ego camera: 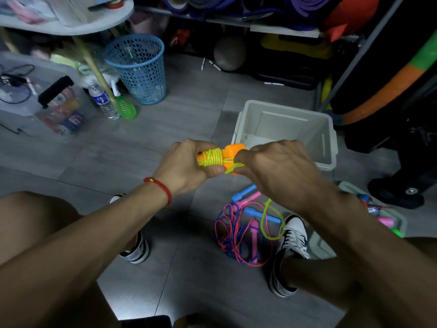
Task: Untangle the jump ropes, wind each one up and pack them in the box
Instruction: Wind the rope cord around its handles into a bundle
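Note:
My left hand (183, 165) grips the orange handles (233, 150) of a jump rope, with its yellow-green cord (212, 157) wound several times around them. My right hand (276, 166) pinches the cord's loose part beside the handles; a loop of that cord (272, 223) hangs down to the floor. Below my hands a tangle of pink and blue ropes (238, 235) with blue and pink handles lies on the floor. The white plastic box (328, 147) stands open just beyond my hands; a pale flat piece lies on its bottom.
My two shoes (292, 247) flank the tangle. A tray with toys (378, 214) sits at the right. At the back left are a blue mesh bin (138, 67), a water bottle (104, 100), a green spray bottle (125, 105) and a clear storage bin (59, 110).

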The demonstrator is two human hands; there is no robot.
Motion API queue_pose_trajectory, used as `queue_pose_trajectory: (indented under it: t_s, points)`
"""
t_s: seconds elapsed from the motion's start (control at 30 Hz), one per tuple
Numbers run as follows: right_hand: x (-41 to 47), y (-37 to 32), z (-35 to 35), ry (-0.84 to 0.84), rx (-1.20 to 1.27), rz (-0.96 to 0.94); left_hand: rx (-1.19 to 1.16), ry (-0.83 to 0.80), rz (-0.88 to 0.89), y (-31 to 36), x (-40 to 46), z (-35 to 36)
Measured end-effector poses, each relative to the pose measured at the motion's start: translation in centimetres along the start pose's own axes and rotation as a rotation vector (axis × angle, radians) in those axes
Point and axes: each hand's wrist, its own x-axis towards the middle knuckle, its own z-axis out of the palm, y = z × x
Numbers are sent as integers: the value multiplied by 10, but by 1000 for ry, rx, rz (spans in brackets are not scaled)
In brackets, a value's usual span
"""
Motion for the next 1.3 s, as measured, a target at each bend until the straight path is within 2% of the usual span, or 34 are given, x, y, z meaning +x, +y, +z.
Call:
queue_pose_trajectory:
  t_s: [0.17, 0.43, 0.6, 0.73, 0.87, 0.97, 1.13, 1.3]
  points:
    - [-1, 10, -3, 20, 86, 25, 45, -167, 113, 13, -7, 2]
    - [3, 26, 5, 1, 260, 150, 2, -181, 204, 25, -16, 1]
    - [7, 41, 9, -167, 553, 115, -98, -259, 188, 28, -22, 5]
    - [7, 50, 6, -257, 988, 114, -281, -326, 193, 31, -29, 0]
    - [4, 63, 11, -267, 1210, 122, -508, -327, 207, 39, -33, -8]
    - [3, 65, 26, -224, 1301, 219, -636, -310, 214, 37, -32, -14]
    - [1, 44, 47, -199, 1370, 286, -894, -122, 18, 29, -27, -15]
    - [1, 9, 50, -267, 1363, 263, -891, 70, -300, 12, -17, -8]
